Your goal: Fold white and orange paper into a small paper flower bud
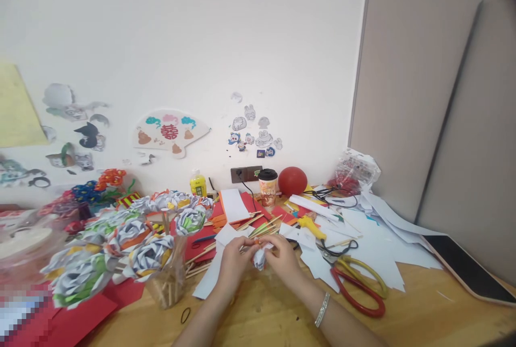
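Both hands meet above the wooden table near the middle of the head view. My left hand (237, 255) is closed, its fingertips pinching the left side of a small white folded paper piece (260, 259). On the other side of that piece, my right hand (282, 256) is closed on it too, thumb and fingers pressed together. A bit of orange shows at the top of the paper, between the fingertips. Several thin wooden sticks (197, 269) and a white paper strip (209, 277) lie beside and behind my left hand.
Paper roses (149, 255) in a clear cup (165, 290) stand left. Large scissors (358, 288), a yellow glue gun (311, 226) and white sheets (371, 245) lie right. Behind are a lidded drink cup (268, 191), a red balloon (292, 181) and a yellow bottle (198, 184).
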A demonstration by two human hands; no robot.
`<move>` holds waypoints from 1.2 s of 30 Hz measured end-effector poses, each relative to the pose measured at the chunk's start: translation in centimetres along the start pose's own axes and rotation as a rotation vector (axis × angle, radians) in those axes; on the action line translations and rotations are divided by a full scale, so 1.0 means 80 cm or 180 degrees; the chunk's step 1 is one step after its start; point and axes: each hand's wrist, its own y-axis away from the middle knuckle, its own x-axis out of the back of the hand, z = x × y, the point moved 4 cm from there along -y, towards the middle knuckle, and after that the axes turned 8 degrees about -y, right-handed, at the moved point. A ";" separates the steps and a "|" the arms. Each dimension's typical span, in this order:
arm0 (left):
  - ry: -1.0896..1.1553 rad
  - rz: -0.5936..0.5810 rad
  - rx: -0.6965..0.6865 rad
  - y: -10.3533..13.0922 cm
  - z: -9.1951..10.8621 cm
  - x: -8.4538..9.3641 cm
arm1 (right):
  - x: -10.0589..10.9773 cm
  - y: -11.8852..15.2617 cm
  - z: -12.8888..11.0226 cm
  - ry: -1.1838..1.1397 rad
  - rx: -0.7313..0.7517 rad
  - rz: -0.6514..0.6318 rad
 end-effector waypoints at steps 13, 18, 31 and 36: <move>0.0087 -0.0275 -0.0453 0.003 0.015 -0.005 | 0.005 -0.005 -0.003 -0.0207 -0.0206 -0.0119; 0.0197 -0.0326 -0.0643 0.001 0.023 0.000 | 0.011 -0.013 0.000 -0.0372 -0.0245 -0.0331; 0.1131 -0.1261 0.0124 0.000 -0.003 -0.018 | 0.005 -0.010 0.023 -0.0739 -0.0984 -0.0673; 0.1253 -0.1372 0.0158 0.005 -0.018 -0.031 | 0.000 -0.006 0.032 -0.0782 -0.1173 -0.0688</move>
